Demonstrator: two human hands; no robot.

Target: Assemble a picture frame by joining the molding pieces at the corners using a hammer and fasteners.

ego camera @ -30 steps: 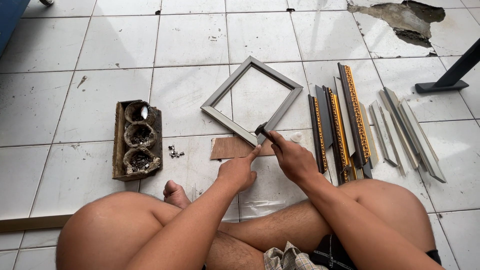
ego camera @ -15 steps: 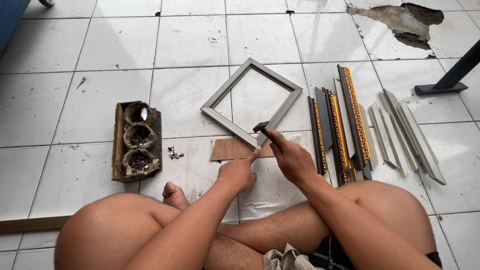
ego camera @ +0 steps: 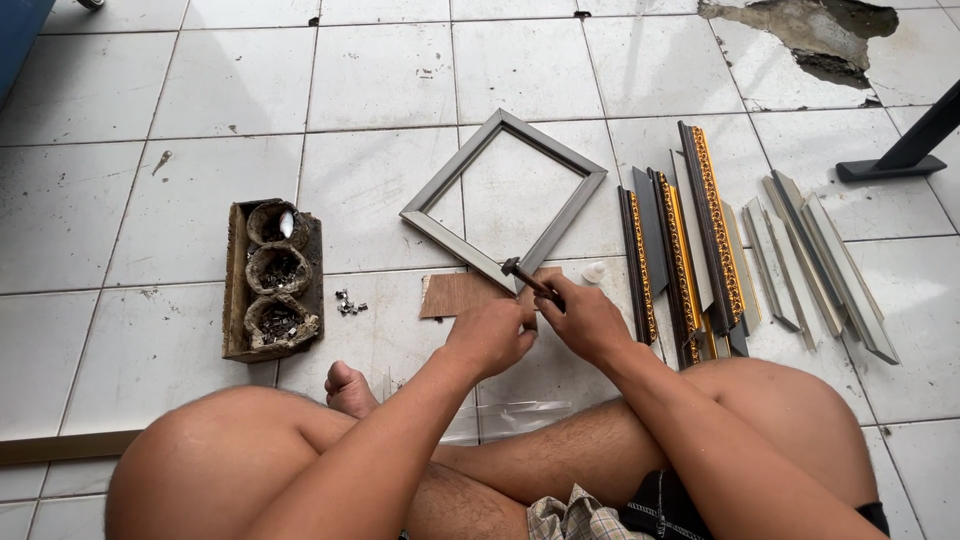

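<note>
**Hammer at the corner of a grey frame**

White floor tiles (ego camera: pixel 380 70), scuffed and stained, fill the view, with a broken patch (ego camera: pixel 810 35) at the top right. A person sits cross-legged on them, bare knees at the bottom of the picture.

A grey picture frame (ego camera: pixel 440 190) lies flat on the floor in front of the person, turned like a diamond. Its near corner rests on a brown piece of card (ego camera: pixel 455 295).

The right hand (ego camera: pixel 585 320) has its fingers clamped around the handle of a small hammer (ego camera: pixel 522 275), whose head sits just at the frame's near corner. The left hand (ego camera: pixel 490 335) is right beside it, fingers curled together near the same corner; whether it pinches anything, I cannot tell.

Left of the frame stands a worn tray (ego camera: pixel 235 300) with three round cups of small metal bits. A few loose metal bits (ego camera: pixel 347 302) lie between tray and card. To the right lie gold-patterned frame strips (ego camera: pixel 710 220) and plain grey strips (ego camera: pixel 830 270), side by side.
</note>
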